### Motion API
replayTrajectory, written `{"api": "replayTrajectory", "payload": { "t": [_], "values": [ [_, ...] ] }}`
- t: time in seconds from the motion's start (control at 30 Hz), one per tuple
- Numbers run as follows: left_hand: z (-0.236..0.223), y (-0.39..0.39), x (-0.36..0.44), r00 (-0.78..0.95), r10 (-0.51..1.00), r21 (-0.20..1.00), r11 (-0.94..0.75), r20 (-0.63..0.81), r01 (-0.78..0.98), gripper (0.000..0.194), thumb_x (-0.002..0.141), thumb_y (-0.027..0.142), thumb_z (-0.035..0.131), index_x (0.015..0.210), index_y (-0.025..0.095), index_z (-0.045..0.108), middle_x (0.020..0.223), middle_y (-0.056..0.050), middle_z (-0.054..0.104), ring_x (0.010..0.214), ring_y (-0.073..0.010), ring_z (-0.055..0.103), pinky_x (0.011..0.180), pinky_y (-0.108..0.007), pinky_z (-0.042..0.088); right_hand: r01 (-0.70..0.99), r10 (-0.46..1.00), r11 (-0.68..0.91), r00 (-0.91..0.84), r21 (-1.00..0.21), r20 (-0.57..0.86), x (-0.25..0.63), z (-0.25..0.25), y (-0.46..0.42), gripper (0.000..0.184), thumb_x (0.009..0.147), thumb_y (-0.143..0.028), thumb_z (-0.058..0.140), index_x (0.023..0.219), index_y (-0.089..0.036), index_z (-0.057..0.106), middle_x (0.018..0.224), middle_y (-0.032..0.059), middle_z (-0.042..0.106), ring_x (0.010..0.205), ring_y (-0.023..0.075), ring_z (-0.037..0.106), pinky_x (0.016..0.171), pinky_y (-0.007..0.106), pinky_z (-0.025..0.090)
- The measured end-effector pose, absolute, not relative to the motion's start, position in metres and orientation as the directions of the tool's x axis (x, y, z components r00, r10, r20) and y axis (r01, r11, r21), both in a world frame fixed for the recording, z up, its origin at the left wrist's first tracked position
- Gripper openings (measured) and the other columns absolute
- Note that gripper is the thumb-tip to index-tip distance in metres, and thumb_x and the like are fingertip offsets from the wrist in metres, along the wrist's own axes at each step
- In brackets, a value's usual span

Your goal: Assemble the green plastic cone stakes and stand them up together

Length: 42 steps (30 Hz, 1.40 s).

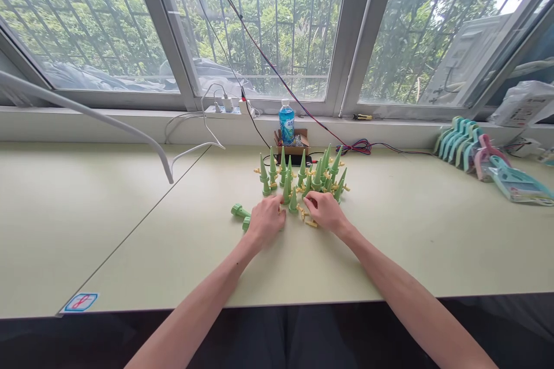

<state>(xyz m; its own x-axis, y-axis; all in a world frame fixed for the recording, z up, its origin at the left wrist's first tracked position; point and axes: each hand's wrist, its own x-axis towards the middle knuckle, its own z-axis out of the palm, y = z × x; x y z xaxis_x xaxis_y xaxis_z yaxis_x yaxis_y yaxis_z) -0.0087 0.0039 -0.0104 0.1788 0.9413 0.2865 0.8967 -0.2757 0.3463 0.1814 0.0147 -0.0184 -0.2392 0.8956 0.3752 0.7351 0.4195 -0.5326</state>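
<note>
Several green cone-shaped plant watering spikes (pixel 317 180) stand points-up in a group on the table, many with small yellow valves at their sides. My left hand (pixel 266 220) is closed at the group's front left, fingers curled down; what lies under them is mostly hidden. Beside it a green spike with a ribbed cap (pixel 239 211) lies on its side, and a second cap shows partly behind the hand. My right hand (pixel 325 211) is pinched at the front of the group, close to a spike's base; its fingertips hide what they hold. Loose yellow valves (pixel 311 223) lie between my hands.
Behind the spikes, a blue-liquid bottle (pixel 286 123) stands in a small cardboard box (pixel 302 137). Bundled cables (pixel 360 147) lie to its right. Pastel plastic tools (pixel 465 141) occupy the far right. A white curved arm (pixel 130 122) reaches in from the left.
</note>
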Motion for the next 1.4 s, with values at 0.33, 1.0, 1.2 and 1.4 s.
{"api": "replayTrajectory", "payload": {
  "t": [0.33, 1.0, 1.2, 1.4],
  "values": [
    [-0.011, 0.006, -0.009, 0.106, 0.873, 0.488, -0.362, 0.475, 0.794, 0.017, 0.085, 0.02, 0.053, 0.1, 0.019, 0.061, 0.082, -0.004, 0.064, 0.065, -0.0167, 0.06, 0.06, -0.027, 0.045, 0.67, 0.869, 0.461, -0.209, -0.581, 0.449, 0.181, -0.02, 0.015, 0.028, 0.093, -0.03, 0.044, 0.071, -0.018, 0.058, 0.055, -0.0008, 0.053, 0.05, 0.012, 0.045, 0.053, 0.023, 0.034],
    [-0.001, -0.006, 0.004, 0.103, 0.84, 0.78, -0.535, 0.533, 0.324, 0.021, 0.088, 0.037, 0.056, 0.098, 0.019, 0.061, 0.092, -0.005, 0.063, 0.075, -0.0133, 0.064, 0.051, -0.019, 0.053, 0.447, 0.789, 0.614, -0.32, -0.651, 0.525, 0.174, -0.014, 0.006, 0.025, 0.09, -0.042, 0.056, 0.096, -0.018, 0.063, 0.061, -0.0024, 0.056, 0.049, 0.0098, 0.043, 0.054, 0.023, 0.041],
    [0.0, -0.007, 0.005, 0.103, 0.893, 0.865, -0.45, 0.438, 0.221, 0.024, 0.086, 0.041, 0.058, 0.091, 0.017, 0.061, 0.09, -0.005, 0.064, 0.058, -0.0092, 0.059, 0.042, -0.018, 0.046, 0.45, 0.792, 0.61, -0.322, -0.653, 0.518, 0.173, -0.012, 0.004, 0.028, 0.093, -0.043, 0.051, 0.095, -0.019, 0.064, 0.058, -0.0026, 0.053, 0.049, 0.0108, 0.042, 0.054, 0.023, 0.039],
    [-0.002, -0.005, 0.005, 0.106, 0.923, 0.919, -0.379, 0.369, 0.104, 0.028, 0.084, 0.045, 0.062, 0.084, 0.017, 0.059, 0.077, -0.002, 0.062, 0.046, -0.0075, 0.053, 0.034, -0.018, 0.039, 0.45, 0.783, 0.621, -0.315, -0.642, 0.536, 0.173, -0.011, 0.003, 0.028, 0.094, -0.042, 0.049, 0.091, -0.019, 0.063, 0.061, -0.0013, 0.056, 0.05, 0.0108, 0.043, 0.054, 0.024, 0.04]
  ]
}}
